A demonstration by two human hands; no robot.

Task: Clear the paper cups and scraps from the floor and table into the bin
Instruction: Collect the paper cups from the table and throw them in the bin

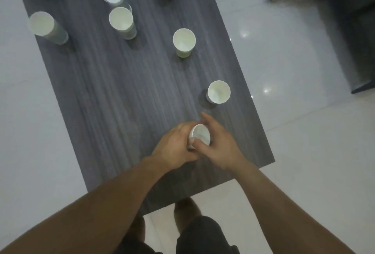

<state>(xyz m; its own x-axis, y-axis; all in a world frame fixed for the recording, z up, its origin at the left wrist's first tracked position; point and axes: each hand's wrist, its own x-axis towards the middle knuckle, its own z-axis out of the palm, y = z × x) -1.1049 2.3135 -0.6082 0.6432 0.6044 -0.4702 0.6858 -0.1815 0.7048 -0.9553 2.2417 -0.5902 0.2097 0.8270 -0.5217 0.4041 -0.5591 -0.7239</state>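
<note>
1. Hands meet low over the near end of the grey table (113,95): the left hand (174,148) wraps a paper cup (199,134) from the side, and the right hand (220,146) pinches its rim with the thumb, fingers loosely spread.
2. Whether the cup touches the tabletop is unclear, since the hands hide its base.
3. Other cups stand upright on the table: one (218,92) just beyond the hands, another (184,42) farther on, and several more toward the far end.

White paper cups (184,40) on grey table (121,91) (streaked woodgrain).
</note>
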